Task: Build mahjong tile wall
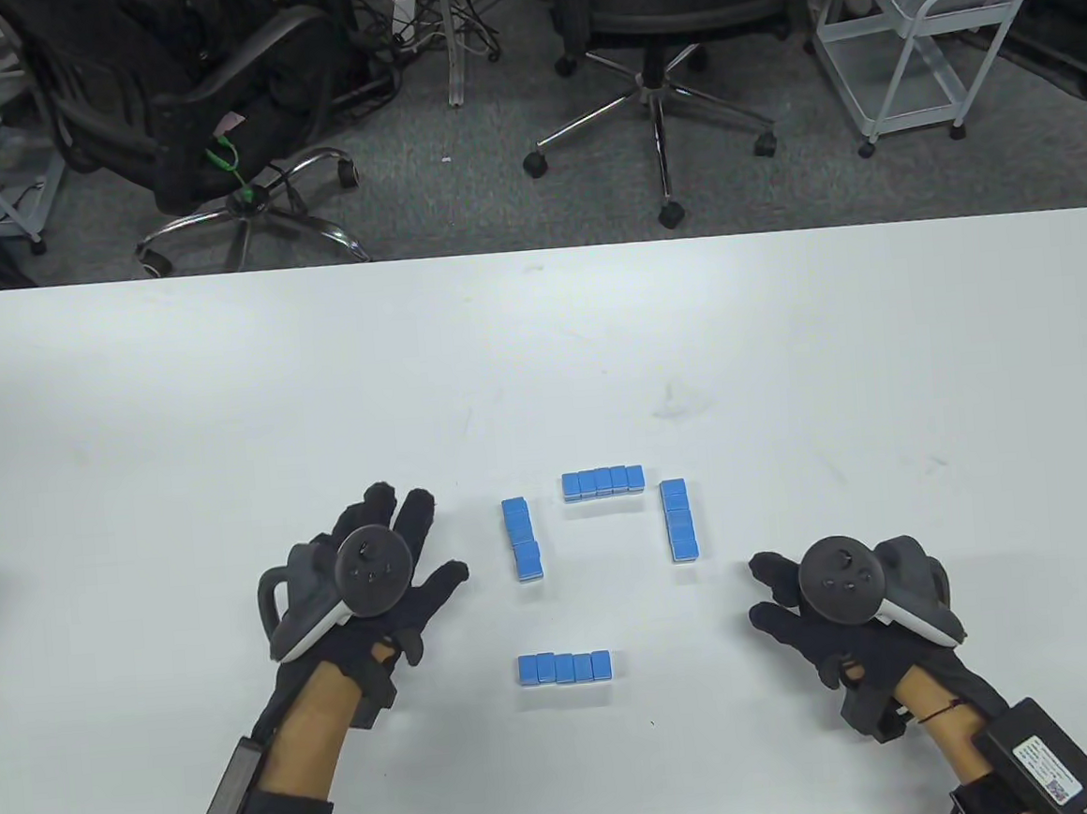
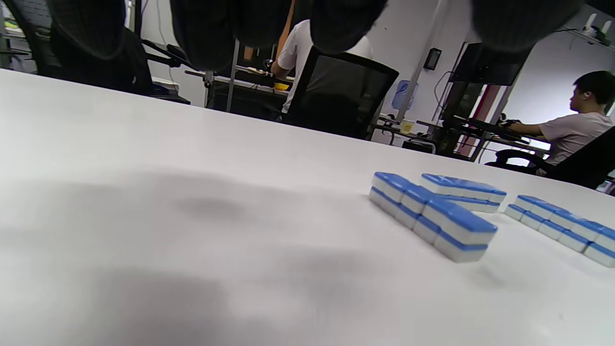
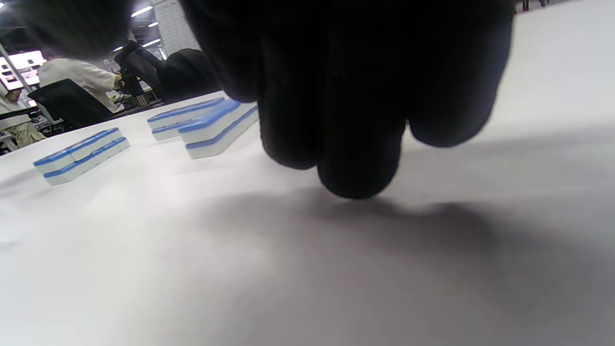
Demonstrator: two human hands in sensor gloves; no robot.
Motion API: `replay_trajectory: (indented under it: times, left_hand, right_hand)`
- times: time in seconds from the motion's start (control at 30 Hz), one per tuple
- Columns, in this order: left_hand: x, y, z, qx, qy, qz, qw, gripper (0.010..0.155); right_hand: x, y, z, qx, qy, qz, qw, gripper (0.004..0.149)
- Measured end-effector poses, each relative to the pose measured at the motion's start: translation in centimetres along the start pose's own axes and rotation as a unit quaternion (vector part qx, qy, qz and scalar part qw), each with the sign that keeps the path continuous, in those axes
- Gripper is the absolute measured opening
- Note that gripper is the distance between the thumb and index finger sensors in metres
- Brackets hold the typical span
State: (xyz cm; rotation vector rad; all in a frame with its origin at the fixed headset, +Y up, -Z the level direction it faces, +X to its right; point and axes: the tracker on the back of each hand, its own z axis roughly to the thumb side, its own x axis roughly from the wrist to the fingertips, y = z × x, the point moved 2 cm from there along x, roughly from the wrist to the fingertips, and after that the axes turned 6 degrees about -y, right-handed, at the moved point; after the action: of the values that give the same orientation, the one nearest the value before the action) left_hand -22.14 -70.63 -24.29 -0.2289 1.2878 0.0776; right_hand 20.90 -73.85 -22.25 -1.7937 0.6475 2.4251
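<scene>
In the right wrist view the right hand [image 3: 346, 91] is a dark blur filling the top, its fingers [image 3: 358, 158] without detail (whether they touch the table [image 3: 307, 269] cannot be told). The left wrist view cuts the left hand's fingertips [image 2: 206, 33] at the top edge and the right tile row [image 2: 562, 226] at the right. Tile faces are hidden everywhere, blue backs up.

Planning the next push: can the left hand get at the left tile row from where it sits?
Probably yes. The left hand lies open beside the left tile row, with only bare table between them.
</scene>
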Motion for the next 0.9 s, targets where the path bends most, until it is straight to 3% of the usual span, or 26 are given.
replay_trajectory:
  times: [0.17, 0.33, 0.47, 0.7, 0.9]
  left_hand:
    - [-2.5, -0.6, -1.3, -0.016, 0.013, 0.038, 0.999, 0.078]
    - [-2.4, -0.6, -2.3, -0.06, 0.012, 0.037, 0.997, 0.076]
    - [-2.6, 0.0, -3.7, -0.106, 0.018, 0.052, 0.993, 0.075]
    - [-3.1, -0.1, -6.0, -0.181, 0.046, 0.055, 0.981, 0.075]
    - [-2.5, 0.0, -5.6, -0.182, 0.037, 0.048, 0.982, 0.075]
  right_hand:
    - [0.1, 1.7, 3.6, 0.05, 0.06, 0.041, 0.996, 0.074]
    - [0.6, 4.7, 9.0, 0.024, 0.114, 0.118, 0.986, 0.086]
    - [1.7, 6.0, 12.9, -0.006, 0.165, 0.12, 0.979, 0.088]
    - [3.9, 7.3, 16.6, -0.059, 0.226, 0.158, 0.959, 0.092]
    - [5.2, 8.1, 18.3, -0.09, 0.248, 0.184, 0.947, 0.092]
